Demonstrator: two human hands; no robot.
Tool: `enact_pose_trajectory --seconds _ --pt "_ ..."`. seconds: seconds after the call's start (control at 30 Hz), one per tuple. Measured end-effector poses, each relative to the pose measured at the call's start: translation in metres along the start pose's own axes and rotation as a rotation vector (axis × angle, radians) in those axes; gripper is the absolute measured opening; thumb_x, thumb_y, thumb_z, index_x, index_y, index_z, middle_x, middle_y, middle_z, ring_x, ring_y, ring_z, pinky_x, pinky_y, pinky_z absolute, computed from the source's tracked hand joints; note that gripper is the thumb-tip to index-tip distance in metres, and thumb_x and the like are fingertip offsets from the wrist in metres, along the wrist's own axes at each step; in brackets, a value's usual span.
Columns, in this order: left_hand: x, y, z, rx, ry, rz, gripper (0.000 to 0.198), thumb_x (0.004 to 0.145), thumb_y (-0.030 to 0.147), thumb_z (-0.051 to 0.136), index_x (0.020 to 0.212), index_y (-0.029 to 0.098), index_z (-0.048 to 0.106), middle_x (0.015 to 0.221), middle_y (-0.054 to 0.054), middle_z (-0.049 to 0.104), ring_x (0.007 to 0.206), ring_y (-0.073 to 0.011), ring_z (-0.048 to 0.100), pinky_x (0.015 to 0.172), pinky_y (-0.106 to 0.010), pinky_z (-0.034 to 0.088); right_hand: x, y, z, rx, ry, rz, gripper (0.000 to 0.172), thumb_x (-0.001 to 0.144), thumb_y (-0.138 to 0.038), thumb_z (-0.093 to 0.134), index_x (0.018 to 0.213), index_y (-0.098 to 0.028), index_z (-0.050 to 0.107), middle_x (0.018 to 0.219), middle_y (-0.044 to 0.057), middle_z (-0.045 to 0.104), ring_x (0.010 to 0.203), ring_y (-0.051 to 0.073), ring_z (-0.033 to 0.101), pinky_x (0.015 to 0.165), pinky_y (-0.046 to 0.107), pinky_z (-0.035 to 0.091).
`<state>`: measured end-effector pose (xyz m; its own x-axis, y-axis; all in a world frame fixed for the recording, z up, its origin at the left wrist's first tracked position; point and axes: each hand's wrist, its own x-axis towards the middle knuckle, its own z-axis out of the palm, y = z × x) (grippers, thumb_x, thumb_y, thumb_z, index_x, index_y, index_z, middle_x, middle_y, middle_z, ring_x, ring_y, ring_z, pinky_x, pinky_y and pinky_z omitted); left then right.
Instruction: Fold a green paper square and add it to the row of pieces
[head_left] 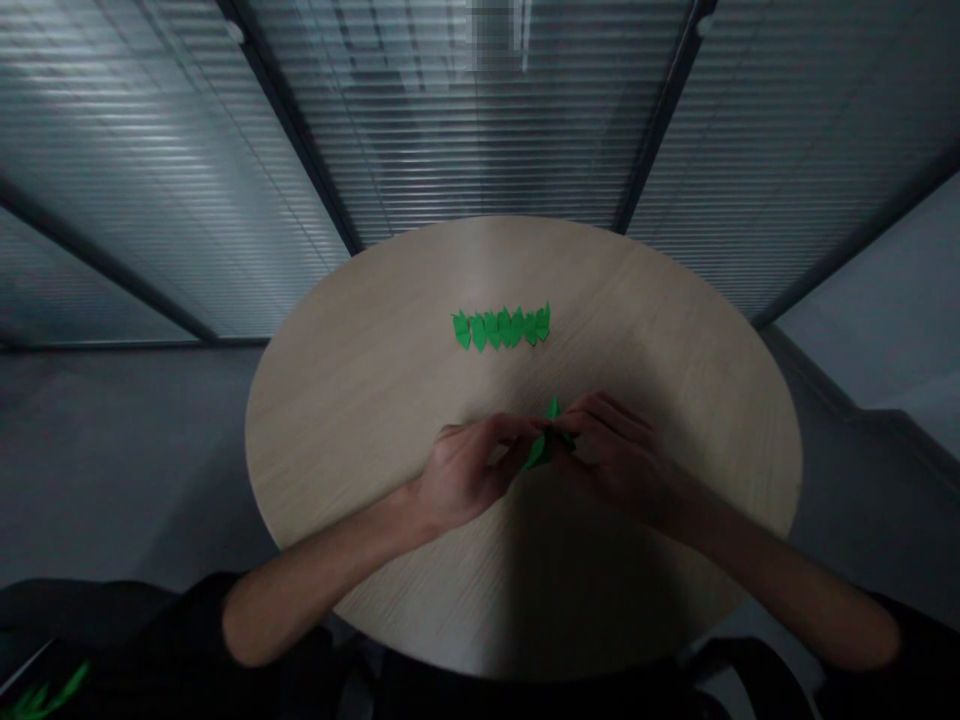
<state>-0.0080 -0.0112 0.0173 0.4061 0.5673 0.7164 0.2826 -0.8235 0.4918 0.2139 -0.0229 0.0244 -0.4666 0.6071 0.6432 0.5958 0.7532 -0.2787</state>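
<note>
Basically: left hand (465, 475) and right hand (611, 460) pinching green paper piece (547, 445)

Both hands closed on it, fingertips meeting, piece held between them above the near half of the round wood surface (352, 420); folds partly hidden by fingers. Row of small green paper folds (501, 328) sits toward the far side, pieces overlapping, well apart from the hands. Slatted blinds (480, 130) beyond the far edge.
</note>
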Motion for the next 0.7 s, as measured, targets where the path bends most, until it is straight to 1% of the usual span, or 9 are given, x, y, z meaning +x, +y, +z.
enact_pose_trajectory --seconds 0.13,0.33,0.47,0.6,0.7 --pt "-0.0002 -0.0002 0.0000 -0.019 0.004 -0.011 0.009 0.098 0.012 0.063 0.104 0.019 0.061 0.097 -0.007 0.083 0.075 -0.0169 0.081 0.059 -0.023 0.065 -0.0003 0.0000 0.0001 -0.039 -0.027 -0.004 0.005 0.101 -0.023 0.061 0.099 -0.021 0.064 0.087 0.005 0.069 0.083 0.021 0.064 0.069 0.033 0.052" --pt "-0.0029 -0.0026 0.0007 -0.020 -0.001 -0.044 0.013 0.097 0.013 0.063 0.106 0.021 0.062 0.097 -0.006 0.083 0.076 -0.0169 0.081 0.061 -0.025 0.066 -0.0035 0.0030 0.0038 -0.039 -0.010 -0.010 0.005 0.099 -0.022 0.065 0.103 -0.021 0.064 0.088 0.004 0.069 0.082 0.020 0.063 0.070 0.033 0.052" --pt "-0.0038 -0.0024 0.0010 -0.025 -0.006 -0.049 0.013 0.096 0.012 0.064 0.106 0.020 0.063 0.098 -0.007 0.083 0.077 -0.0173 0.081 0.063 -0.025 0.066 -0.0034 0.0032 0.0027 -0.051 -0.043 0.002 0.001 0.099 -0.021 0.063 0.099 -0.020 0.063 0.087 0.005 0.068 0.081 0.020 0.062 0.068 0.033 0.051" --pt "-0.0031 -0.0023 0.0007 -0.023 -0.001 -0.047 0.011 0.097 0.012 0.063 0.105 0.019 0.062 0.099 -0.008 0.083 0.078 -0.0169 0.081 0.064 -0.024 0.066 -0.0018 0.0009 0.0008 -0.054 -0.083 0.045 0.004 0.101 -0.021 0.060 0.103 -0.019 0.063 0.091 0.006 0.068 0.084 0.021 0.063 0.070 0.034 0.050" --pt "-0.0023 -0.0029 0.0004 -0.010 -0.003 -0.043 0.010 0.098 0.012 0.062 0.106 0.018 0.063 0.099 -0.007 0.083 0.075 -0.0161 0.081 0.063 -0.023 0.066 -0.0013 -0.0002 0.0002 -0.070 -0.109 0.043 0.006 0.102 -0.022 0.059 0.104 -0.019 0.063 0.091 0.006 0.068 0.086 0.022 0.063 0.069 0.034 0.049"
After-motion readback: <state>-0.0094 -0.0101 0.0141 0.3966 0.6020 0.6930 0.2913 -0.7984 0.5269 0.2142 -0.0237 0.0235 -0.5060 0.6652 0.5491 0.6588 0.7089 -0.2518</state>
